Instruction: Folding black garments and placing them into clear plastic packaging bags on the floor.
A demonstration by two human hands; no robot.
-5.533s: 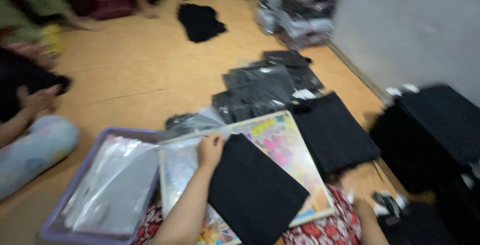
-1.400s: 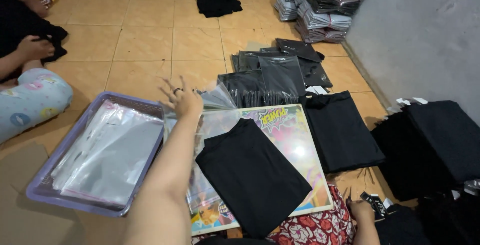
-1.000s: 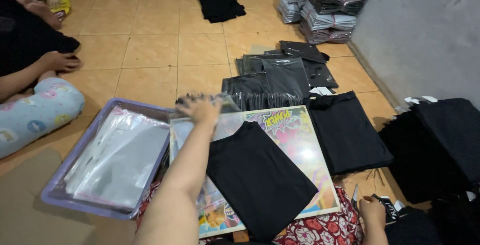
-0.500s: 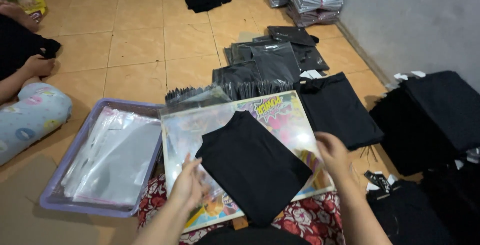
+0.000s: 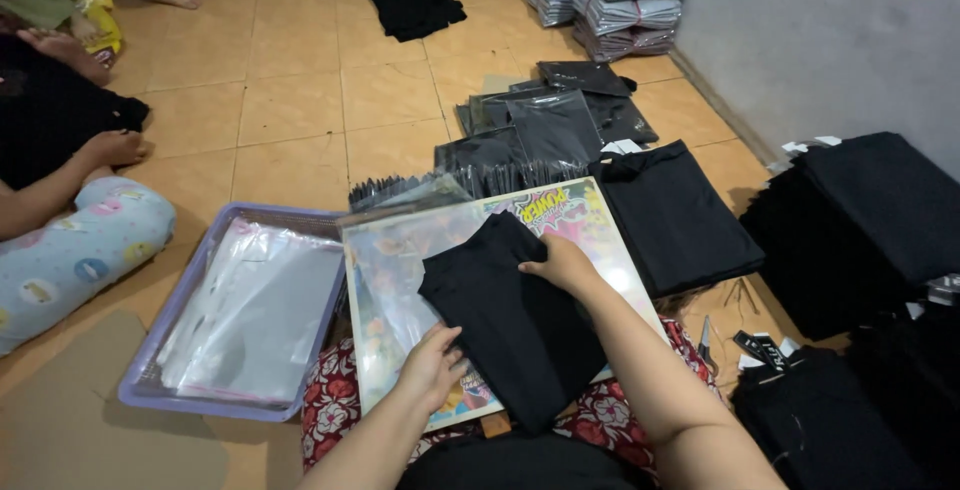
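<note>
One folded black garment [image 5: 515, 325]: left hand [image 5: 432, 362], right hand [image 5: 562, 262] fingers grip edges.

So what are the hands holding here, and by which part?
Both hold the folded black garment lying on the colourful board: the left hand at its near left edge, the right hand on its upper right edge.

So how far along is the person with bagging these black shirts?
Done: bagged black shirts lie on the floor, more in bundles by the wall. In hand: left hand and right hand grip a folded black shirt on a colourful board. Left: unbagged shirt stacks and clear bags in the purple tray.
</note>
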